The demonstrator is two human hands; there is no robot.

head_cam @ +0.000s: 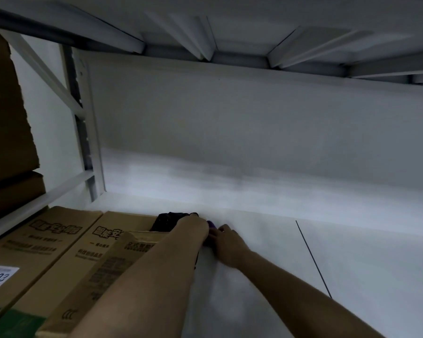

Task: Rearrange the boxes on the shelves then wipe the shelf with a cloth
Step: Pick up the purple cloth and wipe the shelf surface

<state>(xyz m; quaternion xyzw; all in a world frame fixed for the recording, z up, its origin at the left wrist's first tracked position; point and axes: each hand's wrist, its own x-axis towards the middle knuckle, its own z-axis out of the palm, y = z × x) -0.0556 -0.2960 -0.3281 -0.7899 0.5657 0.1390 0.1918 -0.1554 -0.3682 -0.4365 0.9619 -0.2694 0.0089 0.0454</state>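
- Two hands were in on the shelf (279, 264) when I looked, close together at the right edge of the boxes (66, 242).
- My left hand (193, 228) reached farthest in, past the top of the nearest box (122, 259); its fingers curled down over something dark at the box's far end. I judged that to be the cloth (167, 222), though it was too dim and blurred to be sure.
- My right hand (226, 242) lay just beside the left, low against the white shelf surface. A small purple bit (211, 224) showed between the two hands; I could not tell what it was, nor whether the right fingers held it or merely rested there.
- Three boxes lay flat in a row at the left of the shelf, packed side by side, with bare white shelf stretching away to the right of them.
- I read the step as the turn from arranging boxes to wiping: the boxes looked already gathered to one side, and the hands were busy with the dark thing.
- Next, as I judged it, the cloth wanted drawing clear of the box edge and spreading flat under one palm before any sweep along the shelf.
- More boxes (7, 118) stood stacked in the neighbouring bay, beyond the white upright (91, 142).
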